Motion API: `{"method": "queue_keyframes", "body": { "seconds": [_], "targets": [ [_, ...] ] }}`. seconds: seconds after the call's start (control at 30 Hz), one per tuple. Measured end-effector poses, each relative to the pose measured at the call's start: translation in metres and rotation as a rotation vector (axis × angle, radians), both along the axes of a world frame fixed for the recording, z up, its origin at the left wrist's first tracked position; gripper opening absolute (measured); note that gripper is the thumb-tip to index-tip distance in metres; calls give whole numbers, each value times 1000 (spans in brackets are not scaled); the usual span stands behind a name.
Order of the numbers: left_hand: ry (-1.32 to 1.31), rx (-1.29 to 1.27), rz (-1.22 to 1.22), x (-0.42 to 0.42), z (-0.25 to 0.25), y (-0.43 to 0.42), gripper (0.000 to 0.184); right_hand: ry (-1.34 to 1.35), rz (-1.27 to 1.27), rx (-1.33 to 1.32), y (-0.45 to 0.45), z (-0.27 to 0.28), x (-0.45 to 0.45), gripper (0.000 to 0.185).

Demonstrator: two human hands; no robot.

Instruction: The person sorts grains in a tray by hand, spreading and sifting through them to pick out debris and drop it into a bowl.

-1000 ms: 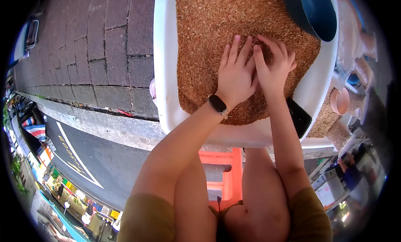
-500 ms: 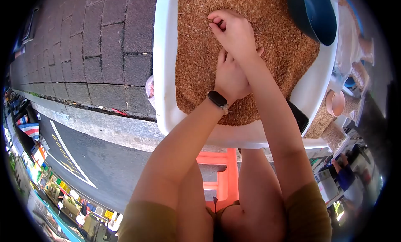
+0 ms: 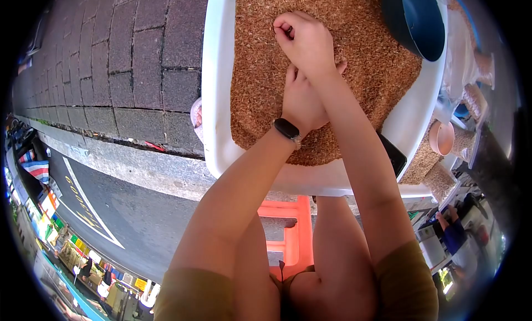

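Observation:
A white tub (image 3: 217, 99) holds a wide bed of reddish-brown grain (image 3: 360, 22), which looks like husks or unpolished rice. My right hand (image 3: 306, 44) is above the grain, thumb and fingers pinched closed; what sits between them is too small to make out. Under my right wrist lies my left hand (image 3: 303, 102), crossed by the other arm. Its visible fingertips are spread on either side of that wrist, and the middle of the hand is hidden. A dark smartwatch (image 3: 286, 128) is on my left wrist.
A dark blue bowl (image 3: 415, 22) leans in the tub's far right corner. Beside my right forearm a black phone (image 3: 392, 153) rests at the rim. Bags of grain and a pink cup (image 3: 441, 138) stand to the right. Below is an orange stool (image 3: 302, 232); brick paving (image 3: 149, 55) is left.
The fingertips of my right hand have drawn closer together in the pinch. My left hand keeps its place under the right wrist. The whole view has shifted slightly.

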State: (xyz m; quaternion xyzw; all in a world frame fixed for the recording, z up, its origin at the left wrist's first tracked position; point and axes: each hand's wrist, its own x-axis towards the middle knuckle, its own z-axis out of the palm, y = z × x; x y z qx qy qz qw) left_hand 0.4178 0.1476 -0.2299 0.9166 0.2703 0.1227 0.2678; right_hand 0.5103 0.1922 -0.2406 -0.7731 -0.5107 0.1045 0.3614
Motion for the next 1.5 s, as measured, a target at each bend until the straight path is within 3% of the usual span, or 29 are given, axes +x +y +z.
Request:
{"method": "queue_keyframes", "body": {
  "seconds": [0.13,0.33,0.43,0.57,0.6,0.93,1.13,1.33,1.37,1.5],
  "targets": [
    [-23,-3,-11,-1,0,0,58,183,-29,23,-2,7,-1,8],
    [-52,-120,-15,-2,4,1,56,568,108,259,-12,17,10,9],
    [-53,-84,1,-2,0,0,55,1164,61,351,-28,50,5,6],
    [-23,-91,6,2,-4,-1,55,1391,123,372,-54,100,7,7],
    [-10,-99,-3,4,-7,-1,56,1313,179,364,-60,107,6,12],
    [-77,1,11,-1,8,1,65,1474,294,442,-73,116,4,15],
    [-21,-21,3,-1,12,1,61,1499,284,465,-74,117,2,13],
    [65,20,-25,-2,1,-1,51,1550,100,459,-79,123,10,14],
    [20,19,-20,-1,2,-1,50,1539,-64,540,-80,119,16,10],
    [-66,4,-2,1,5,1,50,1710,-247,630,-88,135,64,8]
  ]
}}
